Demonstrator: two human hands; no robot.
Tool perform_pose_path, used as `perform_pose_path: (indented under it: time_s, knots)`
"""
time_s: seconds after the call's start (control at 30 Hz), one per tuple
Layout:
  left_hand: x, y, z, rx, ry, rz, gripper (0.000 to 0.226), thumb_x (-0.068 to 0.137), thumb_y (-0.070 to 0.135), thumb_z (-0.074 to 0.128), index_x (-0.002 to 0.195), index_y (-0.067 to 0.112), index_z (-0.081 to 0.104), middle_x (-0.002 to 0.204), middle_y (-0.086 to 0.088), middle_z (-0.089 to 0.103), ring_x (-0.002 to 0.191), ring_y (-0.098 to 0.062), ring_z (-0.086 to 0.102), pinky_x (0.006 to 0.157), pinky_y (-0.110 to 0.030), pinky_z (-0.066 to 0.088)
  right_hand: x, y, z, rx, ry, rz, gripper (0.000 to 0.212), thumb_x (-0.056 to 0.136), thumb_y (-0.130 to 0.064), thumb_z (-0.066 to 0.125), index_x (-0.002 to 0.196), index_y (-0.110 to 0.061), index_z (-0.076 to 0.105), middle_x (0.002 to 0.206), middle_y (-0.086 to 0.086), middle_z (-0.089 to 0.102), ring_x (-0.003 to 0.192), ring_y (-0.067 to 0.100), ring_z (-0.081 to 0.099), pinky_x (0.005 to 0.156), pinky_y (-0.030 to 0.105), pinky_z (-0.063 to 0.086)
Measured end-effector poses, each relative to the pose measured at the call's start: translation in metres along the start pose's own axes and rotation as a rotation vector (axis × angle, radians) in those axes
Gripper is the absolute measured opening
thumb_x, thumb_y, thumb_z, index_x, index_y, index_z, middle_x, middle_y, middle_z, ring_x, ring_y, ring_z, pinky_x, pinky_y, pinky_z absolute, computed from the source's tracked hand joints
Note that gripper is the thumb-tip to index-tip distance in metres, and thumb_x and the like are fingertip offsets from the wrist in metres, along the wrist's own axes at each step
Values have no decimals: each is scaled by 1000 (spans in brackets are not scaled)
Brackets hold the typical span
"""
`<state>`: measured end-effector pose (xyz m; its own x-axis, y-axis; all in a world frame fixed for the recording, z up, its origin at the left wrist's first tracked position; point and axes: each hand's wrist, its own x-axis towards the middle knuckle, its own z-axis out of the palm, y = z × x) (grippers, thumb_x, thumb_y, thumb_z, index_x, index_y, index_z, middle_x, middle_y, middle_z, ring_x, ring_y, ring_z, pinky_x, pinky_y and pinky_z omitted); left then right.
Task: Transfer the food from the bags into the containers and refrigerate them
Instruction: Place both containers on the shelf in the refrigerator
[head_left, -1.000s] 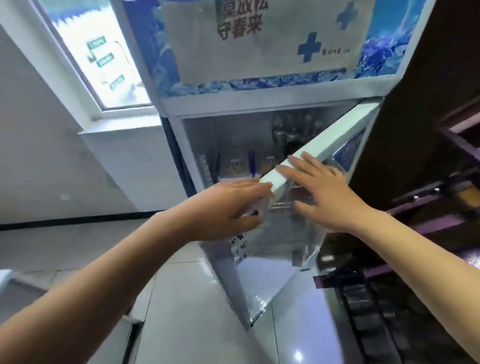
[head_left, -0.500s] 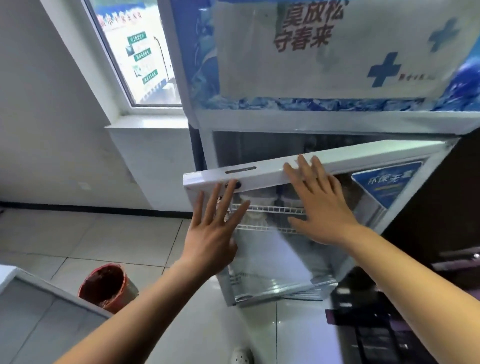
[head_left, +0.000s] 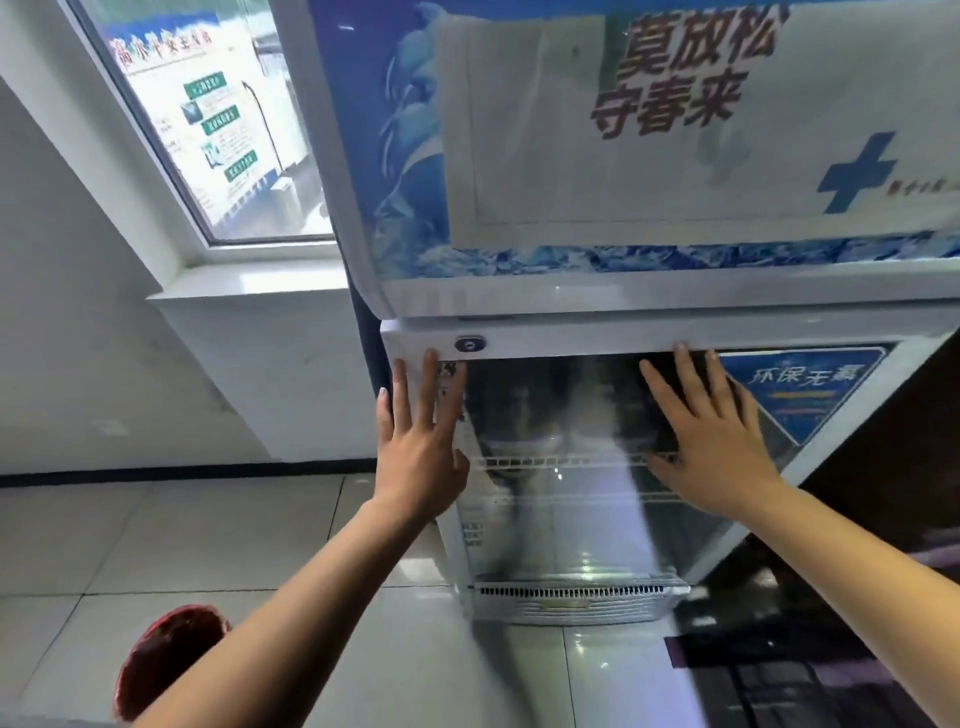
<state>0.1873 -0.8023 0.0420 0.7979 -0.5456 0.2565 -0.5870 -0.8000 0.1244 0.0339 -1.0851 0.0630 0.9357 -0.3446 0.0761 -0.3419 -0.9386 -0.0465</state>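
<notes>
Fingers spread wide and straight on both sides, and what a clean picture it was! The left hand lay flat on the left edge of the white-framed glass door of the white upright display refrigerator. Its fingertips reached the door's top rail, just below a small dark oval lock. The right hand pressed flat on the glass further right, fingers fanned too, just beside a blue diamond-shaped sticker. Neither hand gripped anything.

The door sat flush under the blue ice-patterned upper panel, which carried a white paper poster with dark characters and a blue cross. Behind the misted glass, between the hands, ran a white wire shelf. Pale shapes stood on it, too blurred to say whether they were the food containers.

At the base was a white slotted vent grille. Left of the refrigerator were a white-framed window, pale floor tiles and a round red bucket, partly hidden by the left forearm.
</notes>
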Motion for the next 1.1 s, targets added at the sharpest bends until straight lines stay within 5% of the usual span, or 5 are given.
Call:
perform_pose_path:
  time_s: [0.33, 0.6, 0.93, 1.1]
  knots:
    - [8, -3, 22, -10, 53, 77, 107, 76, 25, 74, 159, 31, 7, 164, -15, -22, 144, -49, -27, 115, -67, 12, -1, -6, 2, 57, 17, 27, 103, 87, -44, 62, 152, -45, -18, 158, -6, -38, 148, 27, -28, 121, 52, -3]
    - [-7, -3, 4, -233, 96, 77, 94, 82, 21, 74, 157, 35, 20, 167, -6, -11, 152, -35, -16, 120, -60, 13, -21, -24, 10, 257, -88, -66, 81, 93, -46, 56, 154, -46, 3, 167, -7, -5, 151, 17, -19, 120, 46, -1]
    - [-131, 26, -51, -681, -15, -567, 61, 90, 43, 67, 144, 47, 38, 160, 15, 23, 151, -10, 16, 120, -32, 18, -31, -89, 10, 526, -386, -351, 56, 88, -58, 55, 141, -43, 46, 159, -11, 31, 152, 13, 11, 121, 35, 13]
    - [-216, 43, -69, -544, -47, -887, 71, 84, 65, 57, 148, 53, 27, 162, 21, 17, 151, -3, 8, 124, -41, 17, -36, -126, 11, 609, -521, -607, 56, 86, -58, 58, 138, -44, 48, 153, -14, 39, 146, 8, 26, 117, 28, 23]
